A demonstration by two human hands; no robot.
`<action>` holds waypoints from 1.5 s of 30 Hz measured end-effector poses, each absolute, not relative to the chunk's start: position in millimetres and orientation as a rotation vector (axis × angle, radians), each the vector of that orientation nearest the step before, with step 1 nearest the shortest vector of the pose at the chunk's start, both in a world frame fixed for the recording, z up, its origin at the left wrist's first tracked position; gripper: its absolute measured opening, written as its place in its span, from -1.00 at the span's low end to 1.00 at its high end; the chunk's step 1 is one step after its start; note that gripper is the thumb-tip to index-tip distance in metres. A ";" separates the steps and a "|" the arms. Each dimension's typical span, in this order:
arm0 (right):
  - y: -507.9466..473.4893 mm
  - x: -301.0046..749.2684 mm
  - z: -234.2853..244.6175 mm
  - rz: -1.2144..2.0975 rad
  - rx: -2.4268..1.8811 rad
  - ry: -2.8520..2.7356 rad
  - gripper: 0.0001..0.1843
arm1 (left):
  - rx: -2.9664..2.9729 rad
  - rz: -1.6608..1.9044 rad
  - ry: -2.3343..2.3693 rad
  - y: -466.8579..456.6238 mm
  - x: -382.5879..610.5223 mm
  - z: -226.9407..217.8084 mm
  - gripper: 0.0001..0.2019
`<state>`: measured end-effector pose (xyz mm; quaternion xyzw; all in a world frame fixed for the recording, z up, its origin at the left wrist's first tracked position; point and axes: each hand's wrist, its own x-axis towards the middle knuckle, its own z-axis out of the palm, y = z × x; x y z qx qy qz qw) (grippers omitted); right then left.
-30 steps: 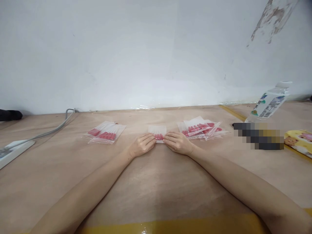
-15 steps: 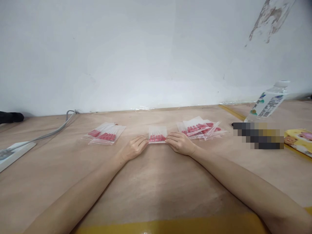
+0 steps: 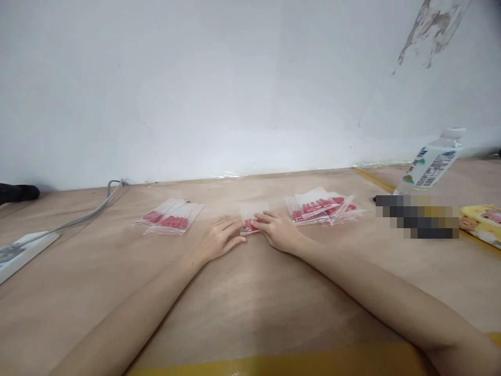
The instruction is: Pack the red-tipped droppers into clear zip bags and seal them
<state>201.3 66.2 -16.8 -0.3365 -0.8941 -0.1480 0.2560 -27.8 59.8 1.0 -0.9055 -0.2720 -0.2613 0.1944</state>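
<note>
A small clear plastic bag [image 3: 250, 210] lies flat in front of me, with several red-ended slim items in it whose kind I cannot make out. My left hand [image 3: 219, 239] rests at the bag's left edge, fingers stretched out and thumb apart, gripping nothing. My right hand [image 3: 282, 231] is open too. Its fingers lie across the right part of the bag and hide some of the red ends. To the left are a few similar bags [image 3: 172, 216], overlapping each other. Beyond my right hand is a larger overlapping pile of such bags [image 3: 323, 204].
A bottle [image 3: 430, 162] with a white cap stands at the right, behind a pixelated dark object [image 3: 417, 216] and a yellow printed packet [image 3: 483, 224]. On the left, a grey cable [image 3: 88, 214] runs to a white power strip [image 3: 29, 253]. A white wall [image 3: 235, 94] bounds the table's far side.
My right hand has slid left, its fingers now over the bag instead of at its right edge. My left thumb has spread away from the fingers.
</note>
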 end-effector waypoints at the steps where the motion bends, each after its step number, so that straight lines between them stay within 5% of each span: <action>1: 68.4 198.6 -17.2 -0.396 -0.929 -2.461 -0.61 | -2.506 -0.684 -0.893 61.1 -32.5 4.9 -0.65; 10: 98.2 275.2 0.5 -0.537 -0.830 -2.318 -0.56 | -1.876 -0.142 -2.042 84.3 -97.7 13.0 -0.41; 19: 67.7 368.8 22.4 -0.458 -1.164 -2.390 -0.63 | -2.343 -0.288 -1.870 77.6 -69.4 10.8 -0.45; 29: 55.1 270.0 23.6 -0.535 -0.778 -2.302 -0.77 | -2.603 -0.748 -1.429 69.1 7.2 8.3 -0.56; 45: 63.1 235.2 -17.7 0.022 -0.701 -2.295 -0.70 | -2.887 -0.744 -1.157 69.7 -15.9 -12.0 -0.67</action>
